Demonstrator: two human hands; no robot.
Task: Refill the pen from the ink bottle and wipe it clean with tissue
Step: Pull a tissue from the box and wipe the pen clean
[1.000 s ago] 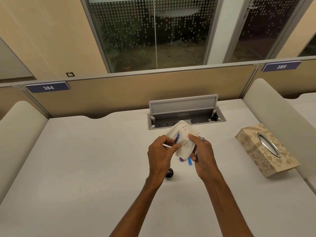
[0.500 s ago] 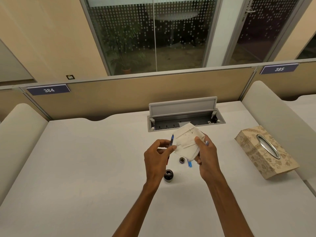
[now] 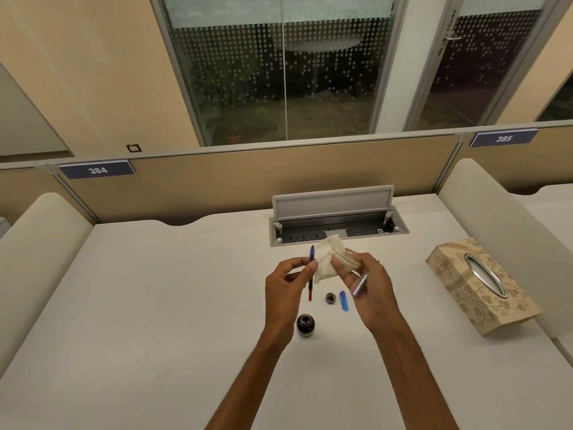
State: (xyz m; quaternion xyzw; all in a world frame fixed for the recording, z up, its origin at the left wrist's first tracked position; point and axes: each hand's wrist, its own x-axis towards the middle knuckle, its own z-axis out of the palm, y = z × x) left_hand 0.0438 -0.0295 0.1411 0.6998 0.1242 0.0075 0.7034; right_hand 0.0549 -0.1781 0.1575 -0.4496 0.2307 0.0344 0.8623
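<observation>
My left hand (image 3: pixel 286 287) pinches a thin pen part (image 3: pixel 311 274) upright, its blue tip up and red end down. My right hand (image 3: pixel 369 287) holds a crumpled white tissue (image 3: pixel 328 259) between thumb and fingers, just right of the pen's tip and apart from it; the same hand also keeps a silvery pen barrel (image 3: pixel 360 285) tucked under its fingers. On the table below stand the open dark ink bottle (image 3: pixel 305 325), its round cap (image 3: pixel 331 298) and a blue pen cap (image 3: pixel 343 300).
A patterned tissue box (image 3: pixel 483 287) lies on the table at the right. An open cable hatch (image 3: pixel 338 226) with raised lid sits just beyond my hands. Padded dividers flank the white table (image 3: pixel 139 305) left and right, with a partition behind.
The tissue has come off the pen: my hands moved apart, the pen now stands free in my left hand, and the tissue is bunched in my right.
</observation>
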